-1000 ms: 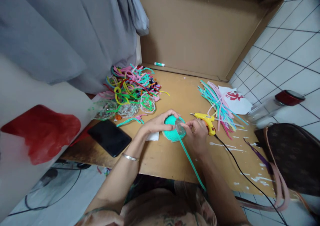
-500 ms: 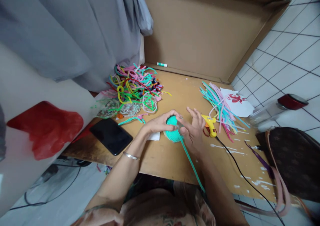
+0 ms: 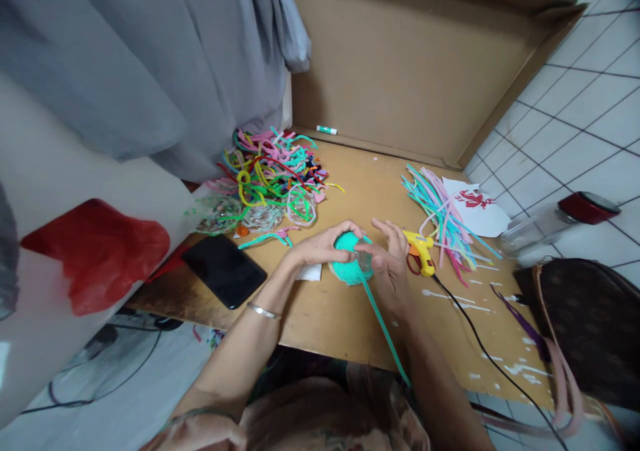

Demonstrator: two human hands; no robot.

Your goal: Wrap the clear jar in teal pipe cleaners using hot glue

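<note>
L hand [image 3: 327,243] has fingers curled firmly round the teal round pc. [image 3: 344,274] over the table [image 3: 320,318]; R hand [image 3: 393,264], fingers part-spread, at its clear part [image 3: 364,260] — can't tell if pinching. Prob. pressing; next calls for steady L hold.

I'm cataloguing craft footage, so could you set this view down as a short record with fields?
Left hand: gripping turquoise disc
Right hand: at the disc's clear patch
Strand: turquoise strand running from the disc toward the picture's bottom
Tool: yellow glue gun, partly hidden behind right hand
Materials: tangled pipe-cleaner pile on the left, straighter pipe-cleaner bundle on the right
Nearby: black tablet or phone, brown handbag
</note>
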